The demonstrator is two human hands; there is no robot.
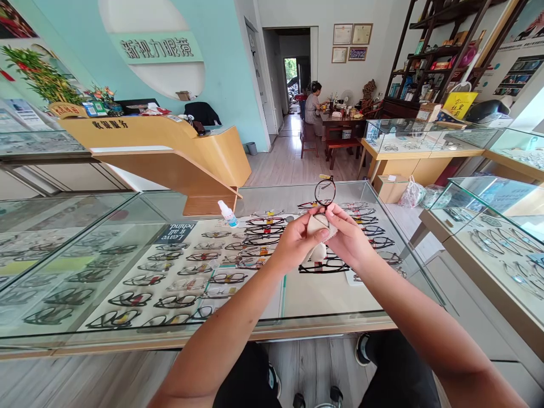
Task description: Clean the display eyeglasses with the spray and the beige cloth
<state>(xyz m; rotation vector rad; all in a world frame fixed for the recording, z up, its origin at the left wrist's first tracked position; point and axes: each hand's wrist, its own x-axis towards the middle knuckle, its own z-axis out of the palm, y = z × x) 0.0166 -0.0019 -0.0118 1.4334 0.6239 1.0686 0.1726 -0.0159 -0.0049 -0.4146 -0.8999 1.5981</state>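
Clearance | we have bare glass counter (327, 303) open on the near side of our left hand (297, 241) and right hand (349, 238) | spray bottle (228, 213) stands well left | black frames (323, 266) lie just beneath | glasses (325, 192) we hold rise above | right side open

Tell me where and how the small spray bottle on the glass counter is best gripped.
Probably around its slim body, below the white spray head, from the near right side: the spray bottle stands alone on the glass counter, and the left hand, pinching a cloth, is nearest.
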